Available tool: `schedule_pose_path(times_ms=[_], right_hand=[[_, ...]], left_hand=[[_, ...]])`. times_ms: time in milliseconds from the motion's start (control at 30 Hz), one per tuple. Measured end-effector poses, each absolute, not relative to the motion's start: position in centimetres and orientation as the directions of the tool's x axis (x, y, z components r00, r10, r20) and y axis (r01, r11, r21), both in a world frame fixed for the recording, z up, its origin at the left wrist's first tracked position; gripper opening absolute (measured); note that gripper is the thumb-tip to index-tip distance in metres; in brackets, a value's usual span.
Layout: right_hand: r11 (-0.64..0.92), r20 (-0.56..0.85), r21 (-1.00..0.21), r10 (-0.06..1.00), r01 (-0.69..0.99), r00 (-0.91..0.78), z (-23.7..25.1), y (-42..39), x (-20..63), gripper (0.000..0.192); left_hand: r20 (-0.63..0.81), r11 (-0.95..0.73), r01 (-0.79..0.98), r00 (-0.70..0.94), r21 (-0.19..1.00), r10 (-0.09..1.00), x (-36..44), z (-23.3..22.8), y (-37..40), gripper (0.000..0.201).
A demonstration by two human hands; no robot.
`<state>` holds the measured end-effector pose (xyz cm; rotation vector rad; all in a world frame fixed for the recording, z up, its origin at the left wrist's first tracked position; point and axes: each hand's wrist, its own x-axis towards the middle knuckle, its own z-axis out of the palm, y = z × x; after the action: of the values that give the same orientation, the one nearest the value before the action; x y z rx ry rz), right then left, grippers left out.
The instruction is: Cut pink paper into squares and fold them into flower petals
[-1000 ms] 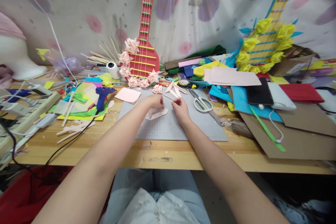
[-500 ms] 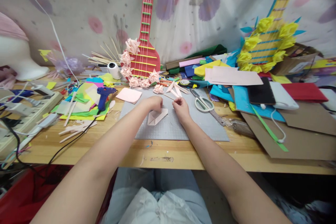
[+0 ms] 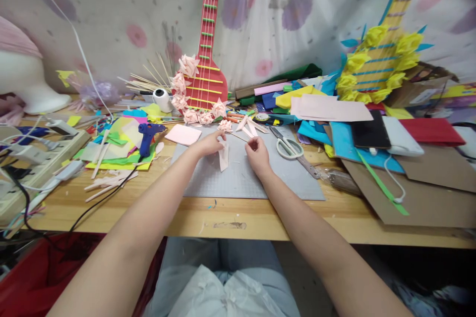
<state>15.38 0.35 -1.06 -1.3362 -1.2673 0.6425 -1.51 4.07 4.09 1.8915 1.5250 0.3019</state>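
My left hand point(image 3: 211, 143) pinches a pale pink piece of folded paper point(image 3: 223, 156) that hangs upright over the grey cutting mat point(image 3: 208, 185). In my right hand point(image 3: 257, 154), the fingers are closed round a thin stick point(image 3: 238, 136), whose end points left and away from me. The two hands are a short gap apart. Just beyond them lie a pink paper rose point(image 3: 225, 126) and several folded pink paper pieces point(image 3: 252, 129). White-handled scissors point(image 3: 289, 148) rest on the mat to the right of my right hand.
A red paper guitar point(image 3: 206, 81) with pink roses leans at the back. A blue glue gun point(image 3: 148, 137) stands left, its cord crossing the table. Pink sheets point(image 3: 183, 134) lie near the mat. Cardboard point(image 3: 401, 198) and a power strip point(image 3: 40, 168) flank the work area.
My left hand has lifted the folded pink paper off the mat and turned it upright, moving slightly left and away. My right hand has hardly moved.
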Motion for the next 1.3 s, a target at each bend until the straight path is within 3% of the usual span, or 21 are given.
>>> schedule_pose_path(times_ms=[133, 233, 367, 467, 533, 633, 700, 767, 900, 1167, 1300], right_hand=[[0.308, 0.406, -0.825, 0.906, 0.474, 0.116, -0.3, -0.6, 15.1, 0.009], [0.414, 0.466, -0.693, 0.882, 0.590, -0.070, 0.3, -1.3, 14.5, 0.019], [0.521, 0.490, -0.506, 0.829, 0.687, -0.269, 0.5, -1.6, 13.6, 0.028], [0.503, 0.479, -0.450, 0.833, 0.738, -0.276, 0.1, -1.1, 13.4, 0.031], [0.472, 0.473, -0.447, 0.846, 0.760, -0.248, -0.1, -0.7, 13.5, 0.032], [0.443, 0.464, -0.467, 0.860, 0.765, -0.214, -0.4, -0.3, 13.7, 0.031], [0.435, 0.458, -0.488, 0.866, 0.757, -0.202, -0.4, -0.3, 13.9, 0.031], [0.432, 0.450, -0.507, 0.871, 0.746, -0.199, -0.4, -0.4, 14.0, 0.031], [0.433, 0.416, -0.552, 0.884, 0.712, -0.215, -0.6, -0.6, 14.3, 0.029], [0.265, 0.244, -0.815, 0.964, 0.516, -0.110, -1.9, 0.5, 14.7, 0.019], [0.191, 0.203, -0.856, 0.979, 0.481, -0.029, -1.9, 0.7, 14.4, 0.015]], left_hand=[[-0.105, 0.071, 0.588, 0.024, 0.806, 0.994, -2.1, 2.1, 3.0, 0.013], [-0.133, 0.166, 0.326, -0.120, 0.931, 0.984, -1.8, 1.7, 1.9, 0.016], [-0.187, 0.189, 0.015, -0.111, 0.982, 0.976, -1.2, 1.8, 0.6, 0.020], [-0.191, 0.186, -0.082, -0.059, 0.979, 0.980, -0.9, 1.6, -0.1, 0.026], [-0.181, 0.181, -0.012, -0.038, 0.983, 0.983, -1.1, 1.3, -0.3, 0.030], [-0.047, 0.067, 0.371, -0.064, 0.926, 0.997, -2.0, 1.0, -0.5, 0.036], [0.142, -0.076, 0.647, -0.050, 0.759, 0.989, -2.7, 1.0, -0.8, 0.038], [0.264, -0.188, 0.782, 0.031, 0.594, 0.964, -3.3, 1.1, -1.1, 0.035], [0.203, -0.227, 0.816, 0.137, 0.532, 0.970, -3.3, 1.2, -1.5, 0.028], [0.220, -0.232, 0.806, 0.130, 0.544, 0.967, -3.3, 0.7, -1.8, 0.025], [0.228, -0.210, 0.782, 0.090, 0.586, 0.970, -3.2, 0.8, -1.9, 0.033]])
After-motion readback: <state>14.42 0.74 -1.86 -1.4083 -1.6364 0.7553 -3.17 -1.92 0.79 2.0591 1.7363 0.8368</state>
